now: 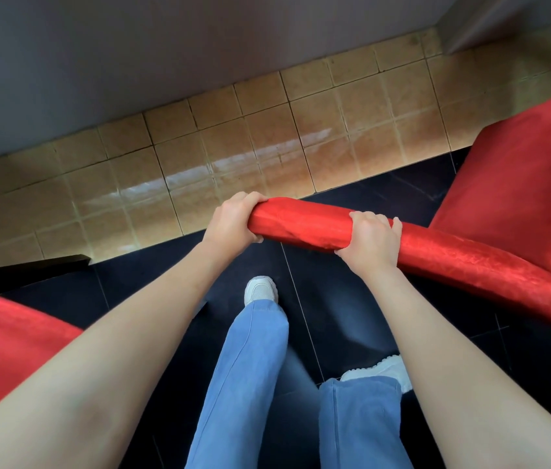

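A red fabric-covered chair [517,211] fills the right side, its padded back rail [304,225] running from the centre down to the right. My left hand [233,220] grips the rail's left end, fingers curled over the top. My right hand [373,240] grips the rail a little further right, fingers wrapped over it. Both arms reach forward from the bottom of the view.
Another red fabric chair [0,346] sits at the lower left. My legs in blue jeans [253,367] and white shoes [260,289] stand on black floor tiles [341,299]. Beyond is a tan tiled floor [220,147] and a grey wall [98,62].
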Available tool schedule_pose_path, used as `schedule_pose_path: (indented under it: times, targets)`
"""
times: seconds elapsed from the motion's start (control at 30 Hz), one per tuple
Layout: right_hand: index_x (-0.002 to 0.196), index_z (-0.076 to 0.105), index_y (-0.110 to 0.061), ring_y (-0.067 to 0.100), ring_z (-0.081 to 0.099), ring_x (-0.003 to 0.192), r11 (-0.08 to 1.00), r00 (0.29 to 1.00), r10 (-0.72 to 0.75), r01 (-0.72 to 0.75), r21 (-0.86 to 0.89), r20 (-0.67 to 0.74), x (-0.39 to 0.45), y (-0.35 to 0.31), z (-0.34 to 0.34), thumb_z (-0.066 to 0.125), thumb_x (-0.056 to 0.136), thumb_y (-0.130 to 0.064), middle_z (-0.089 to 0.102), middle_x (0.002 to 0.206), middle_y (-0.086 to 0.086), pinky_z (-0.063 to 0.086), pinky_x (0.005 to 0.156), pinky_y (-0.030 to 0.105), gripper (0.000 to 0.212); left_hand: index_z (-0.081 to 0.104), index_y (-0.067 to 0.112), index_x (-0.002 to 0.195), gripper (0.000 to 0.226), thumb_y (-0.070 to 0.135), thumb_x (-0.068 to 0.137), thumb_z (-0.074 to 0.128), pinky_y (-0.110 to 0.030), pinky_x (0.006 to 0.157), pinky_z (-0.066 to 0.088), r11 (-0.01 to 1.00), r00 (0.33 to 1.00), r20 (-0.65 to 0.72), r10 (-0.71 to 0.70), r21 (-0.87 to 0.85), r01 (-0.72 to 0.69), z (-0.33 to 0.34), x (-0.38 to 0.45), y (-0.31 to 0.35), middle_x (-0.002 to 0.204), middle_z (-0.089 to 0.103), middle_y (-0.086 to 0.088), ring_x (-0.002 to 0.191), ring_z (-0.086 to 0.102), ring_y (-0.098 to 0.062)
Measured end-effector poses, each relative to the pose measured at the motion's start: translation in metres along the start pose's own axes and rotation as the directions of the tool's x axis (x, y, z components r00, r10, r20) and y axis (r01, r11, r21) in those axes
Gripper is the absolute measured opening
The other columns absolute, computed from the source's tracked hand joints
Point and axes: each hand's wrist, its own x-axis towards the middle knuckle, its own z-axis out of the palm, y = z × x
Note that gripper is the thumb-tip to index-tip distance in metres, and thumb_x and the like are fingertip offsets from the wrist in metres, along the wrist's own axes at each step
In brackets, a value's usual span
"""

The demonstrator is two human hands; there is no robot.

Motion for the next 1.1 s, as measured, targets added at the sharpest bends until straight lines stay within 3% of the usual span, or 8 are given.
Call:
schedule_pose_path:
  times: [0.27,0.63,0.73,0.87,1.0,1.1]
  targets:
    - [0.111,0.063,-0.011,0.025,0.054,0.100,0.998,0.996,-0.060,0.062,0.021,-0.070,0.001,0.007,-0.001,0.080,0.073,-0.027,0.060,0.102,0.005,0.037,0.084,0.036,0.045,0.062,0.015,0.112,0.060,0.009,0.058,0.087,-0.024,0.079,0.039,0.988,0.991,-0.124,-0.040,-0.154,0.020,0.006,-0.008,-0.001,0.106,0.068,-0.002,0.098,0.060,-0.021]
    - [0.098,0.057,-0.009,0.023,0.051,0.093,0.995,0.995,-0.097,0.097,0.006,-0.038,-0.011,0.021,-0.032,0.080,0.072,-0.020,0.053,0.093,0.004,0.034,0.064,0.029,0.036,0.065,0.011,0.108,0.059,0.008,0.054,0.089,-0.026,0.076,0.040,0.991,0.988,-0.155,-0.003,-0.136,-0.018,-0.005,-0.018,0.028,0.102,0.069,-0.007,0.095,0.062,-0.025]
    - [0.101,0.059,-0.009,0.024,0.052,0.095,0.996,0.996,-0.075,0.077,0.033,-0.055,-0.015,0.028,-0.044,0.081,0.070,-0.023,0.056,0.095,0.005,0.037,0.069,0.030,0.040,0.065,0.012,0.108,0.059,0.010,0.054,0.090,-0.026,0.075,0.040,0.989,0.986,-0.165,0.015,-0.143,-0.039,-0.013,-0.021,0.040,0.101,0.070,-0.006,0.093,0.062,-0.025]
    - [0.112,0.061,-0.010,0.024,0.052,0.101,0.995,0.995,-0.051,0.058,0.076,-0.084,-0.025,0.039,-0.055,0.084,0.068,-0.025,0.061,0.103,0.005,0.040,0.085,0.032,0.052,0.067,0.017,0.105,0.059,0.009,0.052,0.090,-0.022,0.072,0.036,0.971,0.978,-0.208,-0.007,-0.235,-0.043,-0.017,-0.032,0.053,0.097,0.070,0.001,0.090,0.062,-0.019]
    - [0.115,0.061,-0.011,0.024,0.051,0.104,0.991,0.995,-0.020,0.033,0.130,-0.100,-0.031,0.048,-0.064,0.086,0.065,-0.023,0.061,0.106,0.004,0.035,0.087,0.031,0.056,0.066,0.016,0.105,0.062,0.004,0.049,0.092,-0.005,0.073,0.038,0.899,0.964,-0.252,-0.086,-0.436,-0.034,-0.016,-0.042,0.061,0.096,0.068,0.006,0.089,0.059,-0.012]
    - [0.114,0.061,-0.012,0.023,0.050,0.105,0.989,0.995,-0.020,0.034,0.146,-0.097,-0.033,0.053,-0.072,0.086,0.065,-0.024,0.060,0.105,0.003,0.035,0.088,0.031,0.056,0.066,0.014,0.113,0.068,0.004,0.052,0.092,-0.004,0.075,0.038,0.872,0.973,-0.202,-0.108,-0.490,-0.005,-0.018,-0.042,0.065,0.099,0.066,0.006,0.094,0.059,-0.013]
